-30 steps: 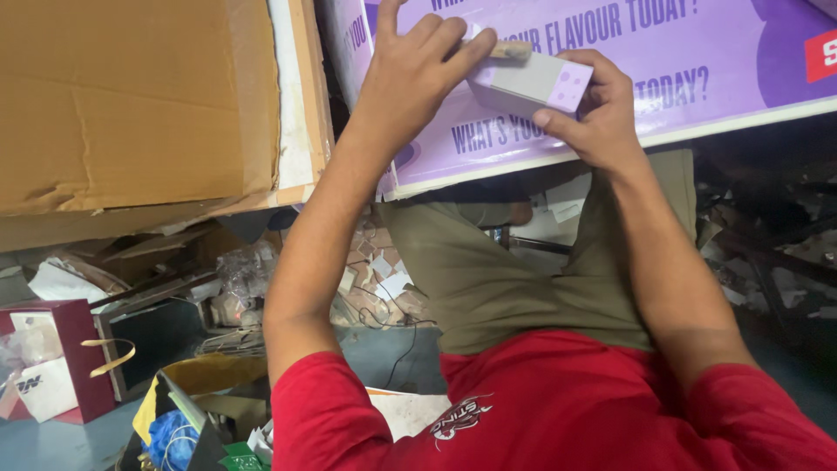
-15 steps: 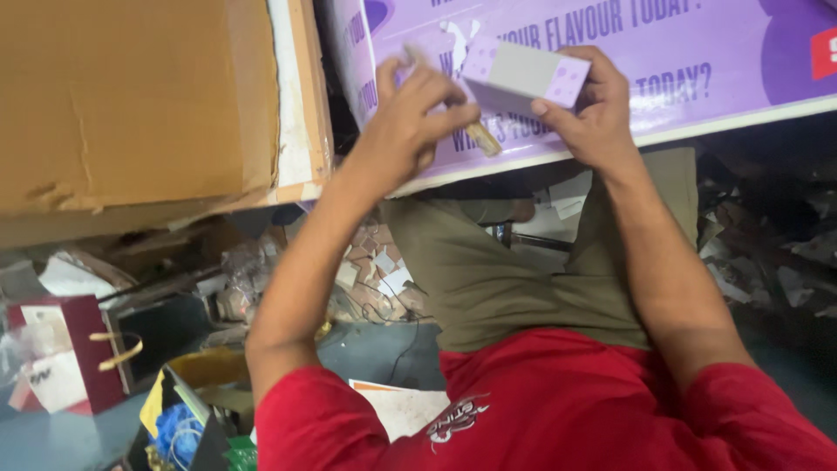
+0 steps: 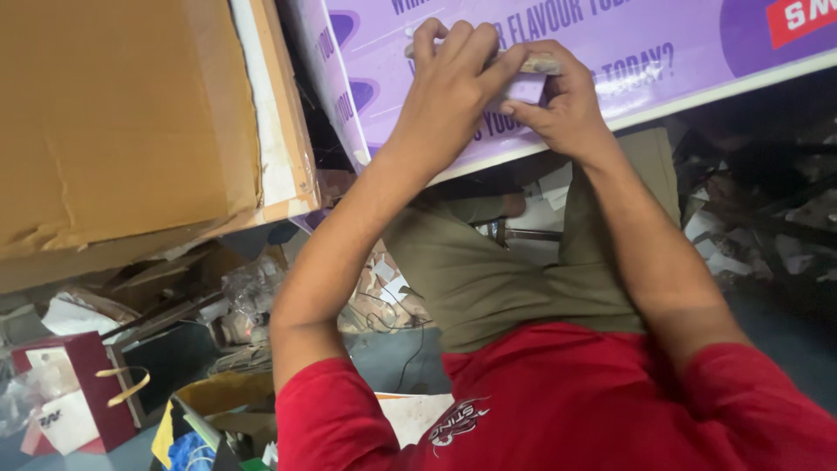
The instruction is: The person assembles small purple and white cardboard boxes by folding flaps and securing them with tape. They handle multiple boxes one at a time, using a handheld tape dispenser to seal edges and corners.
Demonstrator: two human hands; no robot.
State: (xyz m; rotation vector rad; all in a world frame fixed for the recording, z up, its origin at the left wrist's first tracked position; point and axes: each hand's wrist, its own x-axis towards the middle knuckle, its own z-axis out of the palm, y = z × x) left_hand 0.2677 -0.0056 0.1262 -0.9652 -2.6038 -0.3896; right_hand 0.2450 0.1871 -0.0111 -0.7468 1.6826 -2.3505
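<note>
A small pale lilac cardboard box sits up against the big purple printed board, almost wholly covered by fingers; only one flat lilac face and a brownish top edge show. Both hands close round it. The left hand lies over it from the left, fingers curled across its top and front, forearm stretched up from the red sleeve. The right hand grips its right end, thumb pressed under the lilac face, wrist bent inward.

The board leans behind the box with a white lower edge. To the left stands a large brown corrugated carton. Below, olive trousers cover the knees, with scraps of paper and clutter on the floor beside them. A maroon paper gift bag with gold rope handles stands at the lower left.
</note>
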